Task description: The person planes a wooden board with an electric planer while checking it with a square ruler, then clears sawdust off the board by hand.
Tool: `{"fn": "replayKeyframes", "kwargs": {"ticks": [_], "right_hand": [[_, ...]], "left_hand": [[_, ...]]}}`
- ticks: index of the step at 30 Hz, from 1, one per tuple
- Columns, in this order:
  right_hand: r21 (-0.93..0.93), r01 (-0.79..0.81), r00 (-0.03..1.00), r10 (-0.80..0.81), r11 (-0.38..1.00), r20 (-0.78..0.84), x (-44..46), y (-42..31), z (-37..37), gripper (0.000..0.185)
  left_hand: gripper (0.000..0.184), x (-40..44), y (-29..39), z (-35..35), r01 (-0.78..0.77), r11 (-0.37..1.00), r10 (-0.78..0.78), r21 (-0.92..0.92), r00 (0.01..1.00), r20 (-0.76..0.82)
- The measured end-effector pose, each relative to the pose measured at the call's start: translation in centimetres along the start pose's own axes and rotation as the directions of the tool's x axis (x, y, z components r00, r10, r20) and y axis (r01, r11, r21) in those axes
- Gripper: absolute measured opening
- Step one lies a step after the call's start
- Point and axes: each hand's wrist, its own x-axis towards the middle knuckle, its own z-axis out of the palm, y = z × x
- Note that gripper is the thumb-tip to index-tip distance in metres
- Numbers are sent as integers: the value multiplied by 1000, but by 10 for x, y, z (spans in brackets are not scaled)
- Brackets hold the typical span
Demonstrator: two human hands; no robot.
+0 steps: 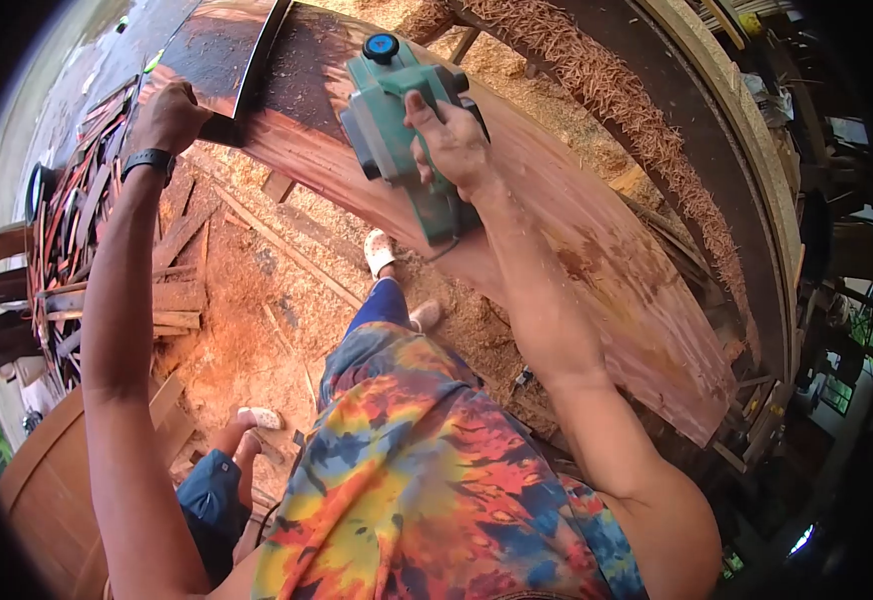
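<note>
My right hand (447,140) is wrapped around the handle of a green electric hand planer (392,115) with a blue-and-black knob at its front. The planer is over a long reddish wooden slab (567,230); I cannot tell whether its sole touches the wood. My left hand (169,120), with a dark watch on the wrist, is closed at the near end of a long dark straightedge (257,65) lying across the slab. Left of the planer the slab's surface is dark and rough, while paler planed-looking wood shows to the right.
Wood shavings (597,75) line a dark beam beyond the slab. Sawdust (247,290) covers the ground around my feet. Scrap strips (82,200) are piled at left, above a brown wooden panel (52,490). Another person's leg in blue shorts (212,500) is at lower left.
</note>
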Motion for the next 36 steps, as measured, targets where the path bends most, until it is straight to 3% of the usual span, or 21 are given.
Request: {"fn": "replayKeyframes", "kwargs": {"ticks": [3,8,10,13,16,22,24,31,34,36], "right_hand": [[40,-38,999,38,998,-15,-103,29,-23,73],[166,-222,966,240,961,-98,-264,80,-59,93],[186,-277,949,299,943,-104,-302,83,-67,94],[185,-224,963,246,957,-106,-308,88,-70,84],[204,-265,955,286,943,-84,-277,74,-66,95],[195,-131,987,145,972,-61,-156,45,-46,91],[172,-70,995,82,983,-63,-108,27,-37,75],[62,138,986,-131,989,-107,54,-16,-6,63],[-29,193,968,-195,981,-156,72,-30,-1,49],[-74,322,923,-330,944,-196,69,-12,-10,38]], "left_hand": [[27,11,-15,13,-22,1000,22,1,1000,-4],[25,13,-22,16,-60,997,59,-57,998,-22],[24,11,-22,16,-70,995,67,-69,997,-33],[25,8,-19,15,-74,996,71,-49,995,-64],[26,2,-16,13,-62,996,57,-66,995,-81],[27,-3,-9,11,-72,996,63,-54,987,-146],[26,0,-14,20,-82,993,66,-90,985,-160],[26,-7,-5,9,-23,996,15,-83,995,-100],[27,-4,-9,9,8,994,-17,-111,996,-85],[28,-3,-16,11,-11,992,0,-129,996,-87]]}}
